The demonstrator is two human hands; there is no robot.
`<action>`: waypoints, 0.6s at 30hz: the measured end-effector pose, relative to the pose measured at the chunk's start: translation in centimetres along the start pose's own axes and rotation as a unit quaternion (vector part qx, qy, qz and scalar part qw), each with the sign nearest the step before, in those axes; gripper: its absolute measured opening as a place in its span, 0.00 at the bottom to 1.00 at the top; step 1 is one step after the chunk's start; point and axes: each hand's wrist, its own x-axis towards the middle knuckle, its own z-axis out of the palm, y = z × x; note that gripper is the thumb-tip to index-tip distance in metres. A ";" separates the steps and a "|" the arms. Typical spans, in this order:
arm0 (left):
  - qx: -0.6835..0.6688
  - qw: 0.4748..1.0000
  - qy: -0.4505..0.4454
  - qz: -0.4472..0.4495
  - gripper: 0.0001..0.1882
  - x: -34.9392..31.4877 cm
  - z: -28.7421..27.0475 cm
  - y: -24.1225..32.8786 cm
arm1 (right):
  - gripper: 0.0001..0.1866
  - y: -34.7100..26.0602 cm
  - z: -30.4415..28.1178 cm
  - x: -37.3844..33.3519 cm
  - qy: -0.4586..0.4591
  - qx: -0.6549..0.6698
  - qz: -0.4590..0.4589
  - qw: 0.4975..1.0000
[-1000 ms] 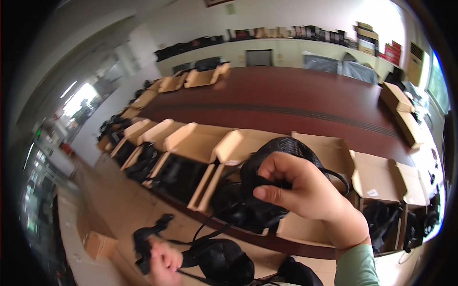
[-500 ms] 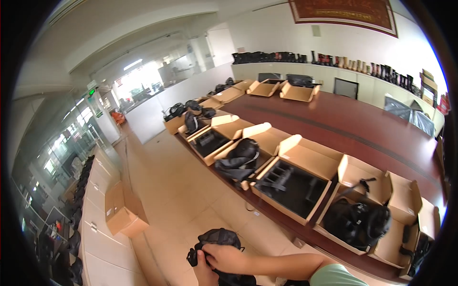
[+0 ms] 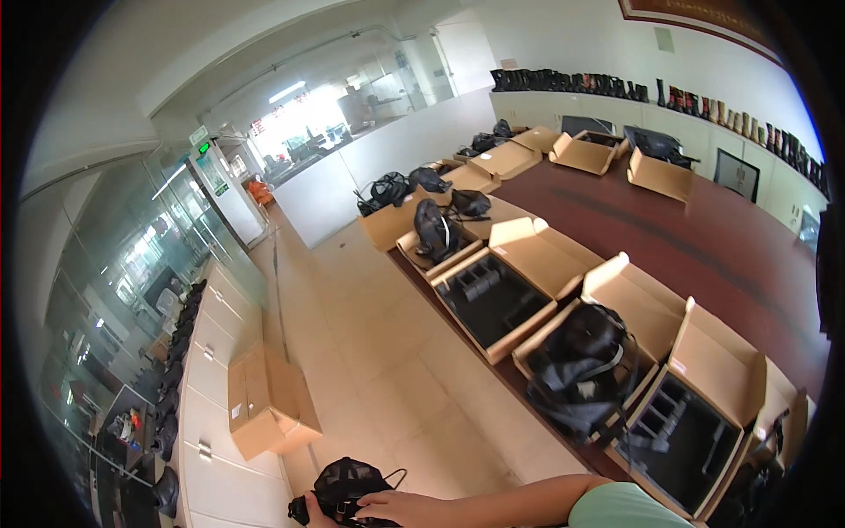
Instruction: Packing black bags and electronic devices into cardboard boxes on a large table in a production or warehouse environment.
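Two hands work one black mesh pack (image 3: 350, 480), lower edge of frame, left of centre. Left to right: glass wall (image 3: 97, 273) down the left side. Row of dark shoes (image 3: 165, 436) along the top of white cabinets (image 3: 233, 471), lower left. Brown carton (image 3: 264, 396) just beside them. Left hand (image 3: 319, 519) is partly cut off by the lower edge; grip closed round a black part at the pack's left end. Right hand (image 3: 396, 508) lies across the pack, fingers pointing left; can't tell if that grip is clenched. Bare forearm (image 3: 502, 502) runs right into a light green sleeve (image 3: 625, 508). Centre to lower right: dark red desk (image 3: 642, 224) with lidded boxes along its near edge, lids up. One has a dark insert (image 3: 519, 312); next box right holds a black bag (image 3: 583, 348). Upper right: boots (image 3: 731, 121) lined up by the wall, framed board (image 3: 704, 19) above.
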 end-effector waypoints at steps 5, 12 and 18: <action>0.064 0.997 0.007 0.048 0.19 14.9 6.6 0.6 | 0.20 10.7 -4.9 10.6 -0.002 0.014 0.019 1.000; -0.114 0.988 -0.023 -0.102 0.23 34.7 19.2 2.0 | 0.21 25.4 -12.5 23.0 0.062 -0.003 0.085 0.994; -0.084 0.986 -0.086 -0.115 0.19 48.0 28.8 0.7 | 0.20 31.9 -23.6 25.5 0.152 0.051 0.350 0.923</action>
